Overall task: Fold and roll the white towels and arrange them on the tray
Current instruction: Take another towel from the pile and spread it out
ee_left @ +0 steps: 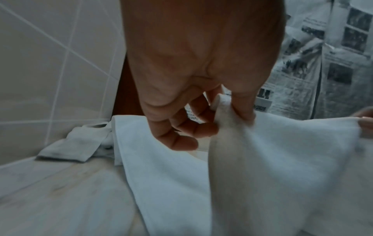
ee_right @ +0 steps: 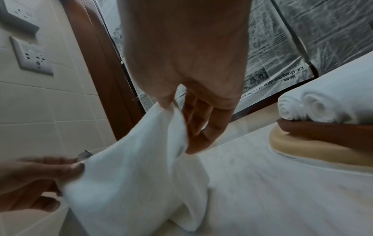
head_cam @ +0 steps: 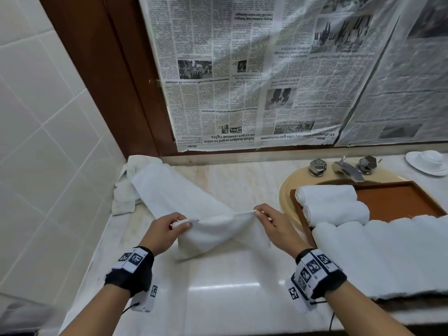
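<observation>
Left hand (head_cam: 167, 229) pinched one corner of the white towel (head_cam: 218, 229) between thumb and forefinger; the other fingers (ee_left: 181, 142) hung loosely curled below the pinch. Right hand (head_cam: 271, 224) pinched the opposite corner of the same edge, thumb against forefinger, remaining fingers (ee_right: 203, 127) extended downward behind the cloth. The edge between the two hands was pulled nearly straight and held above the counter (head_cam: 232, 294). Below the hands the towel hung in a fold and its lower part rested on the counter near the middle. From the left hand the rest of the towel ran back as a long band toward the rear left corner of the counter, where it lay over a crumpled cloth (head_cam: 123, 195) against the tiled wall (head_cam: 36, 117).

The brown tray (head_cam: 400, 200) sat over the beige sink basin (head_cam: 286, 190) at the right side of the counter. Two rolled towels (head_cam: 332, 204) lay side by side at the tray's left end, touching each other, spiral ends facing left. A larger ribbed white towel (head_cam: 388, 258) lay spread over the tray's near edge and the counter's front right part, just beside the rolled pair.

Behind the sink: a metal faucet (head_cam: 346, 170) with two faceted knobs. A white dish (head_cam: 429, 162) stood at the rear right corner. Newspaper sheets (head_cam: 254, 73) covered the surface above the rear edge, next to a brown wooden frame (head_cam: 109, 69). Both wrists carried black bands with printed markers (head_cam: 315, 265).
</observation>
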